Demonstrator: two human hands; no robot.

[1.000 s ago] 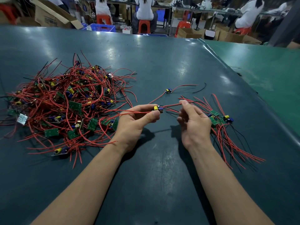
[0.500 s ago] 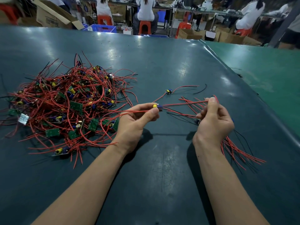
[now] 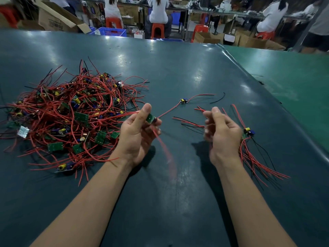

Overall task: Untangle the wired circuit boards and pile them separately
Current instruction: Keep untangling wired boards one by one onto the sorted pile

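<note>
Board in hand: the left hand [image 3: 137, 134] pinches a small green circuit board [image 3: 151, 118] between thumb and fingers, above the dark surface [image 3: 178, 211], between the two heaps.
Its wires: one red wire [image 3: 167, 112] runs up from it toward a loose board [image 3: 183, 100] lying alone further back; whether it belongs to that board or only crosses it I cannot tell. Another red wire [image 3: 164, 152] hangs below the hand, blurred.
Right hand: the right hand [image 3: 220, 132] is blurred, fingers loosely curled and a little apart. It seems to hold nothing, though red strands lie close to it.
Tangle: the tangled heap [image 3: 71, 118] of boards and red wires lies on the left, just beside the left wrist.
Sorted pile: the sorted pile [image 3: 252, 150] lies on the right, partly behind the right hand, wires fanned toward the near edge.
Weight: likely very light; one pinch carries a board.
Stiffness: boards rigid, wires thin, springy and prone to snag.
Weak spot: probably the soldered joints and the upright yellow and blue parts [image 3: 249, 131].
Where to hold: best by the board's bare edges, as now, while the other fingers slide along a wire near its root.
Pull: slow and straight, since a jerk may drag neighbours out of the heap.
</note>
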